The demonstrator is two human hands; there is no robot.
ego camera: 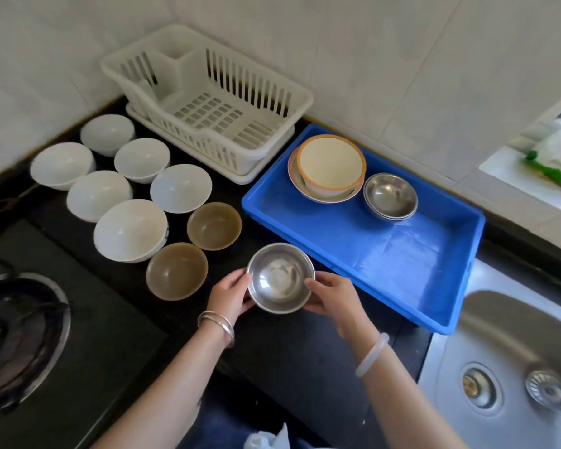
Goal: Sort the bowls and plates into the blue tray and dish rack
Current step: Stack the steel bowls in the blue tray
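I hold a steel bowl [280, 278] between both hands just above the black counter, left of the blue tray [402, 254]. My left hand [230, 294] grips its left rim and my right hand [332, 298] grips its right rim. In the tray's far end sit a cream bowl with an orange rim [331, 166] on a plate, and stacked steel bowls [390, 196] beside it. The white dish rack [208, 102] stands empty at the back. Several white bowls [130, 230] and two brown bowls [176, 270] [214, 225] rest on the counter to the left.
A gas burner [17, 338] lies at the left on the black hob. A steel sink [512, 361] opens at the right, under the tray's near corner. Tiled walls close off the back. A windowsill with a packet [554, 163] is at far right.
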